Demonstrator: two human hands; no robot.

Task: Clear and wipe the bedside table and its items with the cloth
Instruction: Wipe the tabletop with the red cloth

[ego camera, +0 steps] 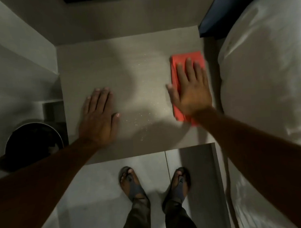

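The bedside table [109, 64] is a pale grey square top seen from straight above, with small specks of dust or droplets scattered across its middle. A folded orange-red cloth [187, 58] lies flat near the table's right edge. My right hand [191, 89] presses down on the cloth with flat, spread fingers, covering its lower half. My left hand [99, 116] rests palm down on the bare table top at the front left, fingers together, holding nothing. No other items stand on the table.
A bed with white bedding [266, 91] runs along the table's right side, with a dark headboard [214, 23] behind it. A dark round bin [33, 144] stands on the floor to the left. My sandalled feet [154, 184] stand on the tiled floor in front.
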